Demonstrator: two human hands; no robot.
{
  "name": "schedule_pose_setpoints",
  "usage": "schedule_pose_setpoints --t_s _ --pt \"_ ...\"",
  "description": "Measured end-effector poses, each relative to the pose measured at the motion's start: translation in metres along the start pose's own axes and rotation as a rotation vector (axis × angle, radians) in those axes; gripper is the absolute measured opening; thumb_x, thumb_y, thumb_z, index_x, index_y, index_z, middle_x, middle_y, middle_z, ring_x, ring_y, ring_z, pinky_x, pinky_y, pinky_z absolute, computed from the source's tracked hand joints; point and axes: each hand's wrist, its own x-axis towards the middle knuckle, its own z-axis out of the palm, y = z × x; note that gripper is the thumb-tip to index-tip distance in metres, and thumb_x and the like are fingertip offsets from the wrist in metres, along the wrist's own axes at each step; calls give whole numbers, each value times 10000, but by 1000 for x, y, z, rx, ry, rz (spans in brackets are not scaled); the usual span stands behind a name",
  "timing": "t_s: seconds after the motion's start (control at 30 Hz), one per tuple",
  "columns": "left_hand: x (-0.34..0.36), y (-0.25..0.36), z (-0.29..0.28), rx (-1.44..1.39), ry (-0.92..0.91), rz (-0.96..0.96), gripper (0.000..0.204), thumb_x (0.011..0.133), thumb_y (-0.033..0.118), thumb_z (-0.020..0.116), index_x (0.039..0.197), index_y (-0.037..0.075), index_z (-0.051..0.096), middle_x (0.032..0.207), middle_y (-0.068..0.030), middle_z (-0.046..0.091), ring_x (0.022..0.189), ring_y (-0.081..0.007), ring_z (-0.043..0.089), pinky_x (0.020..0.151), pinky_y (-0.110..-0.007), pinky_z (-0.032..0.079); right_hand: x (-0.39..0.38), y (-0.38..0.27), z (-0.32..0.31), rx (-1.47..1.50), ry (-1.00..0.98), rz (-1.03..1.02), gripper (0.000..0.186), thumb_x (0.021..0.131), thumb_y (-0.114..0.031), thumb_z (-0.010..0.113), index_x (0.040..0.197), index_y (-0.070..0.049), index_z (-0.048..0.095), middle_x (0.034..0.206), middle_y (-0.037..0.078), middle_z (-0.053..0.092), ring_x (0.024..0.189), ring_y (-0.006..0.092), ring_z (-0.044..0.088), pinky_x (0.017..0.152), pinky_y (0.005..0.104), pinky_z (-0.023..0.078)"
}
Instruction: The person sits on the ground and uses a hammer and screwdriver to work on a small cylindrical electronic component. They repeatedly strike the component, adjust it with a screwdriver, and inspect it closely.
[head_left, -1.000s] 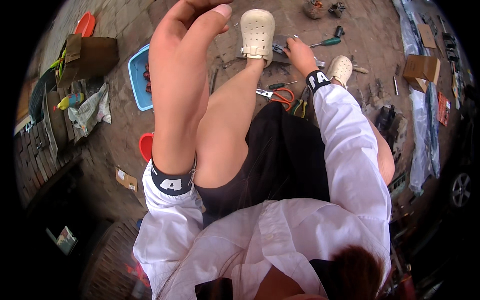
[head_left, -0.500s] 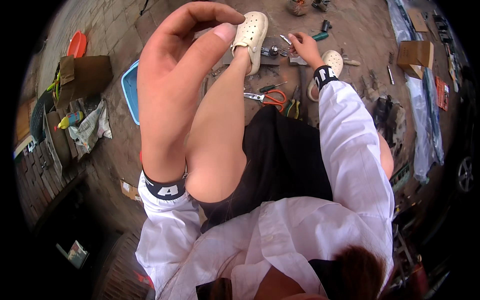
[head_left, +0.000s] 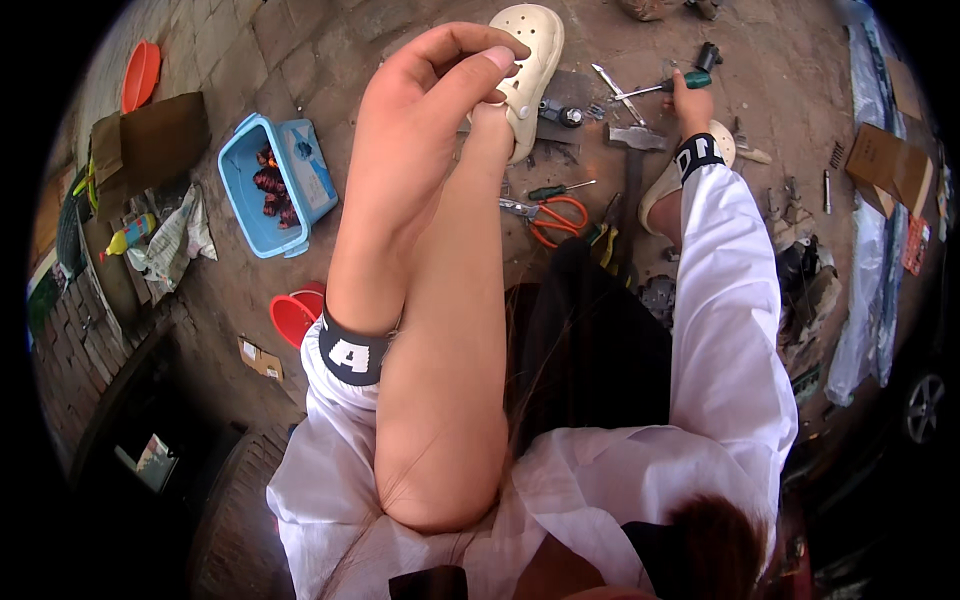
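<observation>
In the upper right of the frame, the right hand [head_left: 693, 105] was at the green-handled screwdriver [head_left: 704, 81]; I cannot tell whether its grip had clamped on the handle. The shaft pointed left toward a slim metal tool [head_left: 605, 76], above the hammer [head_left: 640, 138]. Wrapping the handle fully and keeping the tip clear of that tool probably gave best control. At upper centre, the left hand [head_left: 420, 125] curled loosely, fingertips slightly apart, overlapping the cream clog [head_left: 545, 35] in view.
</observation>
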Motion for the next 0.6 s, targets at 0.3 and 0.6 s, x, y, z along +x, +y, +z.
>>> schedule_pose_setpoints --t_s 0.3,0.6 --pt "7 -10 -9 -161 38 -107 170 869 106 624 991 -13 625 862 -40 627 757 -89 569 684 -224 446 -37 -21 -20 31 542 -410 375 724 -296 742 805 41 600 726 111 652 535 171 609 535 313 495" --pt "9 -40 -17 -153 37 94 177 877 115 616 983 -25 643 915 -38 664 860 -96 588 800 -240 453 -259 -48 -30 514 296 -692 396 766 -109 756 1013 40 485 853 96 602 698 132 597 581 257 509"
